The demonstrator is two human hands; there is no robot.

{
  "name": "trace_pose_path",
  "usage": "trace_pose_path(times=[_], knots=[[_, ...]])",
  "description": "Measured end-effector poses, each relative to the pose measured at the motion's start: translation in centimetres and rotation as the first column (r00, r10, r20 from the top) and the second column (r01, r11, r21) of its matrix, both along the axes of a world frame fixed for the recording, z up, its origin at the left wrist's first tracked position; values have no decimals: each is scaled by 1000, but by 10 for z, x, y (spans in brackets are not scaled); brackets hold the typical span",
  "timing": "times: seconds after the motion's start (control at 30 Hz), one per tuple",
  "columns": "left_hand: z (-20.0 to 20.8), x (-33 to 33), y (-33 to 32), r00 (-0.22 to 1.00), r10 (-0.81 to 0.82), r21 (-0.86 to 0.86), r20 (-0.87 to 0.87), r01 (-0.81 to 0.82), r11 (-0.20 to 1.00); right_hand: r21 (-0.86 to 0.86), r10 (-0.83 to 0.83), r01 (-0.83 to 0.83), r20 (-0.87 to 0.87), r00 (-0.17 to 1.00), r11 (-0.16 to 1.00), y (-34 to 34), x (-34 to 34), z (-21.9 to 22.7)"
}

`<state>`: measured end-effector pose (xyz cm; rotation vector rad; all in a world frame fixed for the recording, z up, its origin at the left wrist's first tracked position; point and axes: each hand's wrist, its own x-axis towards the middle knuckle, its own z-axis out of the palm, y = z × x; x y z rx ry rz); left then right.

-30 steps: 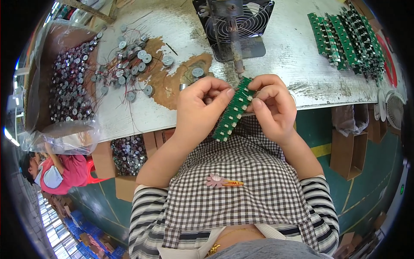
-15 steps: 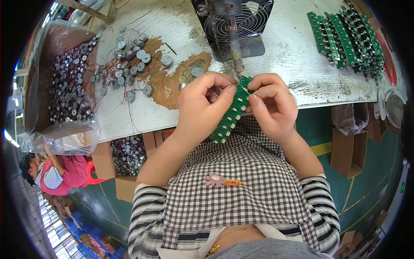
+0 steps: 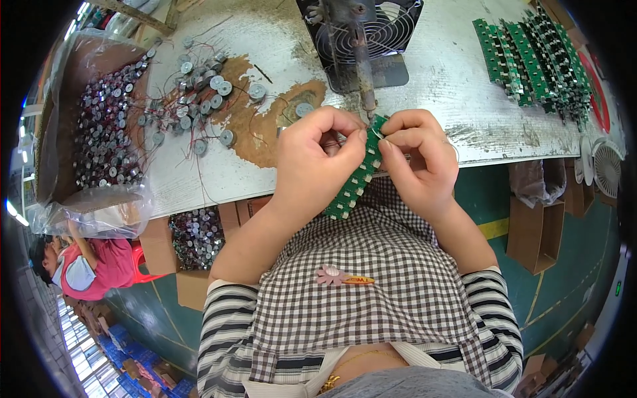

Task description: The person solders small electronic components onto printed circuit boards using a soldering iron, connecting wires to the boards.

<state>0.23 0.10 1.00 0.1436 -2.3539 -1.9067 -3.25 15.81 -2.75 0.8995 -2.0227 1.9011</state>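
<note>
Since half a second ago both hands have crept up toward the table edge, and the strip's top end now sits just under the soldering iron [image 3: 363, 79]. My left hand [image 3: 317, 162] is closed around one long green circuit-board strip [image 3: 353, 179], thumb and forefinger pinched near its upper end. My right hand [image 3: 419, 156] pinches the same upper end from the other side, fingers curled tight; whether it also holds a small part I cannot tell. The strip runs tilted, from the table edge down toward my checked apron [image 3: 378, 278], in front of my chest.

Count: one strip in hand; one iron, fixed upright before one black fan [image 3: 378, 36]. One stack of green boards [image 3: 531, 53] lies far right on the table [image 3: 451, 99], too many to count. Small round coils [image 3: 199, 86] with red leads lie scattered left of the hands, roughly two dozen loose. More fill one bagged cardboard box [image 3: 93, 132] at far left, uncountable.

The iron tip stands directly above my fingers, nearly touching the strip. Bare table lies between the fan and the board stack. Below the table edge are cardboard cartons [image 3: 531, 232] at right. A person in a red shirt [image 3: 79, 265] sits low left, well apart.
</note>
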Motion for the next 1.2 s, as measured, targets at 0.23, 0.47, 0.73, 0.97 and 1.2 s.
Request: trace_pose_path(times=[0.23, 0.47, 0.73, 0.97, 1.2], knots=[[-12, 3, 2, 996, 36, 12, -87, -36, 999, -159, 77, -54, 142, 987, 986, 2, 9, -5], [-11, 2, 5, 995, 79, 35, -66, -77, 996, -139, 22, -1, 147, 989, 990, -1, 7, -2], [-7, -1, 2, 998, 49, 15, -48, -48, 999, -3, -38, 38, 28, 999, 999, -5, 0, 7], [-10, 2, 6, 993, 85, 20, -84, -84, 996, 11, -27, 26, 42, 999, 1000, -2, 7, 1], [7, -3, -14, 998, -56, -117, 40, 61, 991, -61, -28, 35, 115, 993, 998, -5, 6, -5]])
